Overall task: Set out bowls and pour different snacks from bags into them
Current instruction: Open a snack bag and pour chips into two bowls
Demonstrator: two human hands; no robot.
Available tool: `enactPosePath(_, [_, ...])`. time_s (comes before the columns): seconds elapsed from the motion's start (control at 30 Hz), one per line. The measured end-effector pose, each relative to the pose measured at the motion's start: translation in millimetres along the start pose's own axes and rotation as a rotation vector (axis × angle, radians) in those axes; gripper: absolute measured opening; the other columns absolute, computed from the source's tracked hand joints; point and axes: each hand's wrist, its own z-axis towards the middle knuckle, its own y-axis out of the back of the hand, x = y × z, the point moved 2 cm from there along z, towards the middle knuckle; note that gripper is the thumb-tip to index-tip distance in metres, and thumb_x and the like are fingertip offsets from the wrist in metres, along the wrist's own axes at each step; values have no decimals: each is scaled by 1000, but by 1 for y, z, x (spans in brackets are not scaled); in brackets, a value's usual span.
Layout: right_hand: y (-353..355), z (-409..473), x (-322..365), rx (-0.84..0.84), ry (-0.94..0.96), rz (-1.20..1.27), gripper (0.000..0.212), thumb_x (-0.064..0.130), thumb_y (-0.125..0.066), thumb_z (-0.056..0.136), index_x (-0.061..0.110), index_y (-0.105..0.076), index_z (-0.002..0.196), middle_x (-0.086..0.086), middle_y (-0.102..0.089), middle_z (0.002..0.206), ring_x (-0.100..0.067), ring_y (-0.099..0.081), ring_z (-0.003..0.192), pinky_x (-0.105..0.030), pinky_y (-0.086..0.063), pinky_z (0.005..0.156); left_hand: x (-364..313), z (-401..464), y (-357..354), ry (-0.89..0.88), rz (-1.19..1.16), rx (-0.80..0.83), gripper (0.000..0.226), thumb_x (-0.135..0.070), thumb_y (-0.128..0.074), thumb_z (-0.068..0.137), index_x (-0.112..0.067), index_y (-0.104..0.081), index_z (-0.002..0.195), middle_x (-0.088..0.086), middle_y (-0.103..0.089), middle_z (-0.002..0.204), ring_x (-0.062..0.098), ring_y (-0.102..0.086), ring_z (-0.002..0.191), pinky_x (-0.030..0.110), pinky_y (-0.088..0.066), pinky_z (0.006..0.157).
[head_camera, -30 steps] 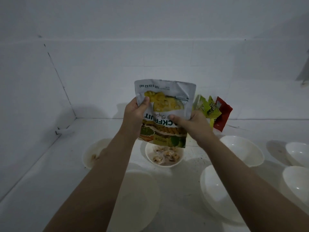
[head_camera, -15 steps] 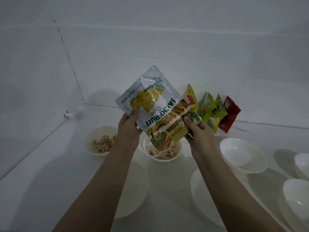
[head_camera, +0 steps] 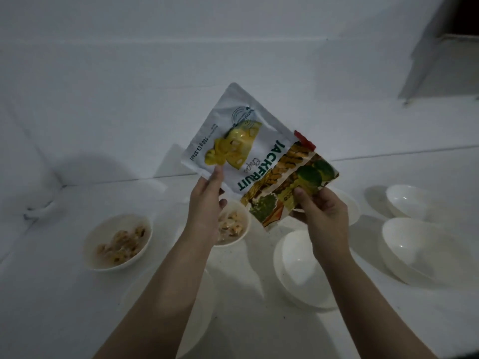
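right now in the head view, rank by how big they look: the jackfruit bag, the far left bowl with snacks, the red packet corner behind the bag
1. jackfruit bag, though being held up nearer the camera enlarges it
2. far left bowl with snacks
3. red packet corner, mostly hidden, so its true size is unknown

A plain home kitchen corner: white tiled counter (head_camera: 259, 320), tiled walls (head_camera: 129, 73), white bowls (head_camera: 414, 244)

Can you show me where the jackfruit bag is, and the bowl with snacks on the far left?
jackfruit bag (head_camera: 255, 161): head view, on its printed front.
bowl with snacks (head_camera: 103, 264): head view, on its near rim.
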Motion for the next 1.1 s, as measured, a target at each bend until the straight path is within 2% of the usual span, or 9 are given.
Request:
enactPosePath(0.07, [17, -5, 8, -85, 34, 8, 9, 7, -65, 93, 11, -71, 97, -3, -78, 86, -22, -74, 79, -30, -60, 65, 4, -8, -14, -4, 142, 52, 18, -45, -56, 95, -29, -65, 98, -7, -65, 93, 14, -58, 89, 30, -43, 74])
enactPosePath(0.17, [46, -20, 15, -214, 59, 14, 10, 8, -63, 95, 12, -72, 97, -3, -78, 87, -20, -74, 79, -27, -60, 64, 14, -20, -37, -6, 238, 160, 25, -38, -48, 100, -23, -68, 97, -7, -68, 87, 12, -54, 75, 27, -39, 66])
enactPosePath(0.3, [88, -44, 22, -381, 56, 19, 13, 6, -59, 96, 11, -71, 92, 1, -78, 83, -17, -74, 76, -27, -59, 65, 36, -39, -74, 29, 227, 323, 27, -29, -44, 103, -19, -66, 91, -6, -65, 75, 10, -49, 63, 23, -36, 59])
enactPosePath(0.53, [165, -82, 48, -622, 97, 20, 12, 7, -59, 97, 8, -71, 95, -3, -77, 88, -20, -73, 82, -30, -59, 68, 67, -89, -149, 37, 188, 574, 30, -20, -41, 103, -15, -63, 83, -2, -60, 70, 11, -48, 60, 24, -35, 58])
enactPosePath(0.77, [247, -115, 70, -791, 194, -2, 17, 7, -58, 97, 12, -66, 83, 8, -72, 70, -7, -68, 63, -22, -55, 57, 97, -147, -236, 16, 169, 764, 25, -13, -39, 102, -13, -58, 86, -3, -58, 68, 11, -46, 59, 23, -37, 58])
enactPosePath(0.87, [290, -122, 74, -842, 192, 9, 12, 9, -58, 97, 6, -69, 97, -2, -75, 86, -13, -70, 71, -26, -58, 63, 116, -168, -273, 26, 177, 828, 24, -13, -39, 102, -13, -58, 87, -4, -58, 67, 11, -45, 58, 26, -37, 60])
enactPosePath(0.93, [322, -124, 77, -881, 184, 16, 12, 10, -59, 97, 5, -69, 98, -5, -75, 88, -13, -70, 70, -23, -56, 59, 132, -181, -300, 41, 185, 861, 25, -13, -39, 102, -15, -58, 86, -5, -58, 66, 10, -45, 59, 26, -37, 61])
enactPosePath(1.03, [375, -120, 82, -927, 164, 8, 12, 10, -59, 97, 1, -66, 95, 0, -73, 81, -10, -66, 65, -20, -51, 54, 160, -204, -349, 61, 207, 888, 26, -14, -40, 102, -17, -58, 84, -5, -58, 67, 10, -46, 60, 27, -38, 61])
enactPosePath(1.1, [412, -115, 89, -945, 150, -19, 12, 9, -57, 98, -1, -62, 93, 7, -67, 67, -7, -59, 55, -20, -49, 51, 180, -218, -385, 75, 238, 897, 25, -14, -40, 102, -17, -58, 85, -4, -58, 68, 11, -47, 62, 27, -39, 61])
